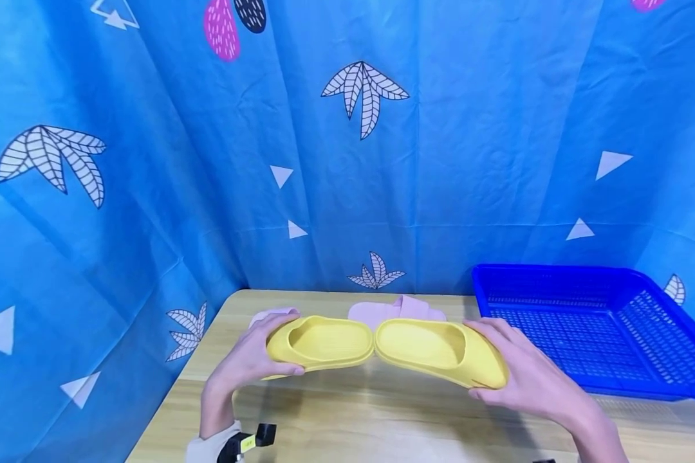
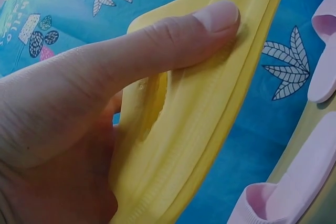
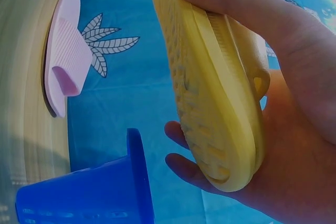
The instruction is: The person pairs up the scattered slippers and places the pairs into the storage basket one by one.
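- Head view: left hand [image 1: 253,352] curled round the toe of one yellow slipper [image 1: 329,342], right hand [image 1: 524,370] likewise round the other slipper [image 1: 425,344].
- Both are up above the wooden table [image 1: 347,418], heels seemingly touching.
- I'd keep both grips even, so neither heel dips.

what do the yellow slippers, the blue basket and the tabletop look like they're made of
Yellow slippers: probably moulded foam or soft plastic, mostly matt, judging by the even colour and the tread shaped into the sole.
Blue basket: most likely rigid plastic, fairly smooth, with regular mesh openings.
Tabletop: wood or wood-look laminate with a soft sheen; pale grain shows, but I can't tell which.
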Action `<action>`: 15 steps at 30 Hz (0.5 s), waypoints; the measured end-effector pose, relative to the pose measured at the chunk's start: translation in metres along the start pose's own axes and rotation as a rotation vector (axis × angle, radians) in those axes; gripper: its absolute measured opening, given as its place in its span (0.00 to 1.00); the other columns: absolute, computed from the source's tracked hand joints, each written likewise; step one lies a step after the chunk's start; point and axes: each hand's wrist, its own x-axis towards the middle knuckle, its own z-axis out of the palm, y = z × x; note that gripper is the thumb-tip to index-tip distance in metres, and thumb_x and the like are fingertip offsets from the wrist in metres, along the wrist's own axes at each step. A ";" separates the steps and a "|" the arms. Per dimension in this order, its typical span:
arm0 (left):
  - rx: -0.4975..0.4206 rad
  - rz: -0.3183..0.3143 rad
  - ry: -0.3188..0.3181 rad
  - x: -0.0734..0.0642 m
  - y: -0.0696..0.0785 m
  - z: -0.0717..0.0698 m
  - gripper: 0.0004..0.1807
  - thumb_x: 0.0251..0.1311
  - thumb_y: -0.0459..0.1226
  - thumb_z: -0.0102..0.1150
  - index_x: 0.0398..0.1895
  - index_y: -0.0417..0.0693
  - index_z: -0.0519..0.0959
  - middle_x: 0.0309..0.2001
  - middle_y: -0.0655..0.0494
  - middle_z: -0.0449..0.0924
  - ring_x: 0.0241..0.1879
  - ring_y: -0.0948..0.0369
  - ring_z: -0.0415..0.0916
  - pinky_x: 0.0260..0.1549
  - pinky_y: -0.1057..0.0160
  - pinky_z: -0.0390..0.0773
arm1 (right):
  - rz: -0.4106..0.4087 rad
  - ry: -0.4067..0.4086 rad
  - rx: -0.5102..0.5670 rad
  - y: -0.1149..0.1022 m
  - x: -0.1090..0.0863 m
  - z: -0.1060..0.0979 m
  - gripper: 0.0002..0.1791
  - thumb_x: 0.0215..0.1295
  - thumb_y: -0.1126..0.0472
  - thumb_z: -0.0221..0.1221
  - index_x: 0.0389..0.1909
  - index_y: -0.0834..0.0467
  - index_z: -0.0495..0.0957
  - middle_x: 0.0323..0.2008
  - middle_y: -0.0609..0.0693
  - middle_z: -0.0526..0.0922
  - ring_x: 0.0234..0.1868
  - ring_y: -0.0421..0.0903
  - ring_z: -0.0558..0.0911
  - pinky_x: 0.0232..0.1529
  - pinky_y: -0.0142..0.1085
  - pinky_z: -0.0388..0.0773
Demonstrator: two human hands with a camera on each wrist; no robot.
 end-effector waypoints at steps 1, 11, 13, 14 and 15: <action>-0.003 -0.004 -0.002 0.001 0.001 0.001 0.52 0.35 0.58 0.85 0.69 0.55 0.76 0.68 0.55 0.73 0.68 0.48 0.63 0.60 0.36 0.67 | 0.001 0.001 -0.001 0.000 -0.001 0.000 0.56 0.35 0.43 0.84 0.70 0.50 0.71 0.61 0.41 0.74 0.51 0.40 0.73 0.40 0.41 0.76; 0.059 0.001 -0.002 0.004 0.007 0.005 0.54 0.33 0.60 0.85 0.69 0.53 0.75 0.67 0.55 0.75 0.68 0.48 0.64 0.59 0.37 0.67 | 0.031 -0.013 0.010 0.001 -0.004 -0.003 0.56 0.39 0.41 0.82 0.72 0.46 0.69 0.60 0.39 0.74 0.50 0.40 0.73 0.39 0.39 0.75; 0.082 0.004 -0.002 0.005 0.010 0.006 0.55 0.32 0.60 0.85 0.69 0.53 0.75 0.67 0.53 0.76 0.67 0.48 0.65 0.59 0.37 0.67 | 0.030 -0.017 0.007 0.001 -0.004 -0.004 0.56 0.39 0.41 0.82 0.73 0.46 0.68 0.61 0.40 0.74 0.50 0.40 0.73 0.40 0.40 0.75; 0.097 0.006 0.000 0.005 0.012 0.007 0.56 0.31 0.61 0.85 0.69 0.52 0.75 0.67 0.52 0.76 0.67 0.47 0.65 0.59 0.37 0.67 | 0.029 -0.017 0.006 0.001 -0.003 -0.004 0.56 0.39 0.41 0.82 0.73 0.47 0.68 0.61 0.40 0.74 0.50 0.40 0.73 0.40 0.41 0.76; 0.115 0.013 0.004 0.007 0.014 0.008 0.56 0.31 0.61 0.85 0.68 0.52 0.75 0.66 0.51 0.76 0.66 0.47 0.66 0.59 0.37 0.68 | 0.030 -0.019 0.006 0.000 -0.003 -0.004 0.56 0.40 0.40 0.82 0.73 0.47 0.68 0.61 0.41 0.74 0.51 0.40 0.73 0.40 0.41 0.76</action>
